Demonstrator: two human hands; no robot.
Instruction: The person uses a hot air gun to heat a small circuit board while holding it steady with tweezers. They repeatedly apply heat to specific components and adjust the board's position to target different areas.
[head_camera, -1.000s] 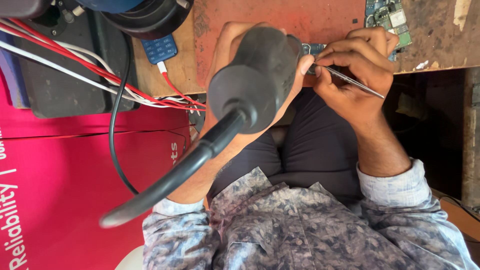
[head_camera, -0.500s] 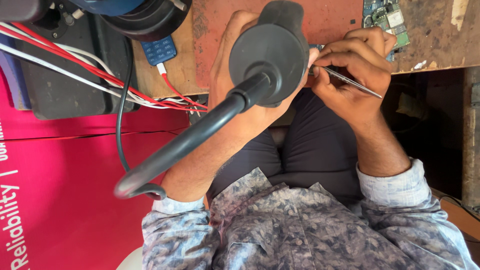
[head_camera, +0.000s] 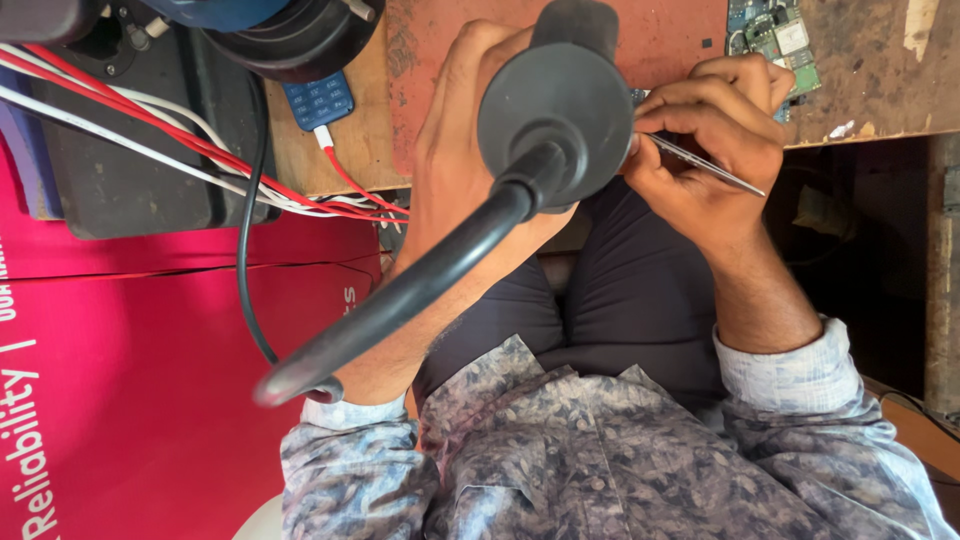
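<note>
1. Nearest the camera is the person's shirt, grey-blue with a leafy print. Dark trousers show just past it.
2. The thick black cable comes next. It runs from low on the left up to the hot-air tool.
3. The hot-air tool is dark grey and round at the back, like a fat tube seen from its end. It looks smooth and dull, not shiny. It sits above the trousers and in front of the reddish mat.
4. The left hand is wrapped around the hot-air tool from the left side. Its fingers are curled tight about the body, so the hold is firm.
5. The right hand is just to the right of the hot-air tool. Its fingers are pinched shut on thin metal tweezers. The tweezers are silver and slim, and slant down to the right. Their tips are hidden behind the hot-air tool.
6. Past the right hand, a green circuit board lies on the wooden bench, right of the hot-air tool.
7. Far to the left of the hot-air tool, a small blue keypad phone lies with a red wire going to it.
8. Red and white wires cross a black box further left.
</note>
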